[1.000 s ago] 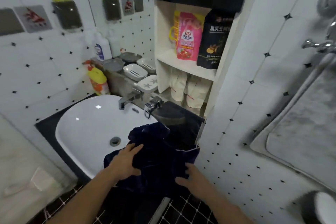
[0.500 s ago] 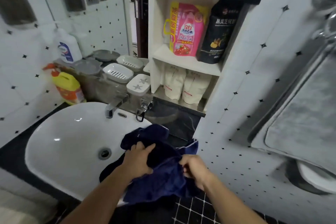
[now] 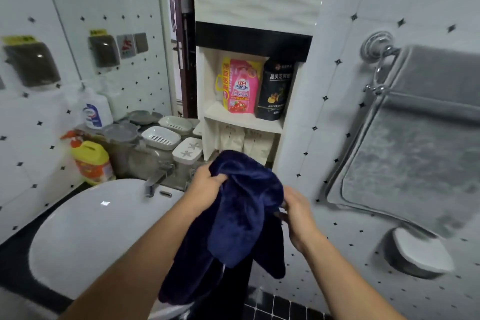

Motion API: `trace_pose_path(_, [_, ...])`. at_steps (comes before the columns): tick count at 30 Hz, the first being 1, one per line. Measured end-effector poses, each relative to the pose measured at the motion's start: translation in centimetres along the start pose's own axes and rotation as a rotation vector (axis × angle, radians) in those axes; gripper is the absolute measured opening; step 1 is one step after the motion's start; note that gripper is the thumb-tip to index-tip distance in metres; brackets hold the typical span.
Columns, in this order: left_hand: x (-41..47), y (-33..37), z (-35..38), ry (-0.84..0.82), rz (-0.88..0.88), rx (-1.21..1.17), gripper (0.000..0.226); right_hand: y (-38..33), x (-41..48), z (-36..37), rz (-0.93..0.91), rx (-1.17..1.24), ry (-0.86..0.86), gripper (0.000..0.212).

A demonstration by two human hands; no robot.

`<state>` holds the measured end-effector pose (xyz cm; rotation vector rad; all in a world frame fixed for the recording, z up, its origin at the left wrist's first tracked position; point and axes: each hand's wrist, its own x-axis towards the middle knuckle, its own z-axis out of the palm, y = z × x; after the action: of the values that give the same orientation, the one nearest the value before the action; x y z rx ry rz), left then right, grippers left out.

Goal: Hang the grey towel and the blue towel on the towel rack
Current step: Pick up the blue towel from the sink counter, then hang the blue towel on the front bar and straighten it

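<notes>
Nearest the camera, at 6 o'clock: blue towel [image 3: 241, 213], bunched, held clear of the sink [image 3: 85, 231]; lower folds hang to the frame's bottom. Left hand [image 3: 207, 184] closed on its top. Right hand [image 3: 296, 213] pinches an edge, fingertips hidden in cloth. At 3 o'clock: grey towel [image 3: 415, 158] draped on the towel rack [image 3: 379, 65], cut off at the frame's edge. At 12 o'clock: shelf pouches, labels unreadable.
</notes>
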<state>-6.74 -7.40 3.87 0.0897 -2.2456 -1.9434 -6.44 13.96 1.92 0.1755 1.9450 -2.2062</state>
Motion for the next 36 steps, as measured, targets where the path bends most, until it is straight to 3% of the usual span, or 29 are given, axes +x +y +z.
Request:
trace_pose_path(3, [0.6,4.7,0.6,0.172,-0.009,-0.225,0.012,0.8,-1.1,-3.2,0.183,-0.081,0.138,0.043])
trace_pose_path(7, [0.4,10.8,3.5,0.12,0.035,-0.37,0.012,-0.1,-1.8,-4.7,0.432,0.231,-0.14,0.08])
trace_pose_path(9, [-0.5,13.3,5.5,0.068,0.054,-0.379,0.015,-2.3,-2.4,-4.7,0.361,0.425,-0.317,0.086])
trace_pose_path(11, [-1.3,15.1,7.5,0.006,0.064,-0.375,0.019,-5.7,-3.6,-4.9,0.165,0.579,-0.454,0.081])
trace_pose_path(16, [-2.8,18.7,11.5,-0.149,-0.009,-0.376,0.028,-12.0,-7.4,-7.4,-0.22,0.532,-0.419,0.059])
trace_pose_path(18, [-3.3,19.9,13.1,-0.24,-0.044,-0.436,0.036,-13.1,-8.5,-8.1,-0.377,0.322,-0.316,0.056])
trace_pose_path(20, [-4.0,20.6,14.7,-0.346,-0.06,-0.521,0.044,-14.0,-9.0,-9.2,-0.485,0.12,-0.109,0.046])
trace_pose_path(24, [-5.0,20.8,16.8,-0.519,-0.019,-0.628,0.041,-15.3,-9.9,-12.8,-0.518,-0.02,0.144,0.029])
trace_pose_path(27, [-5.6,21.3,17.4,-0.472,-0.082,-0.52,0.035,-16.9,-10.9,-15.3,-0.518,-0.068,0.246,0.015])
trace_pose_path(29, [-5.8,21.6,18.3,-0.396,-0.1,-0.356,0.026,-18.3,-11.6,-16.6,-0.493,-0.051,0.337,0.021])
trace_pose_path(31, [-6.4,21.5,19.8,-0.293,0.013,-0.181,0.031,-19.1,-12.0,-17.9,-0.466,0.001,0.42,0.02])
trace_pose_path(34, [-8.6,20.6,21.0,-0.07,0.435,-0.042,0.044,-19.8,-12.8,-19.5,-0.407,0.169,0.5,0.004])
trace_pose_path(36, [-10.7,19.8,22.0,-0.298,0.654,0.058,0.054,-20.0,-13.3,-20.1,-0.369,0.247,0.559,0.007])
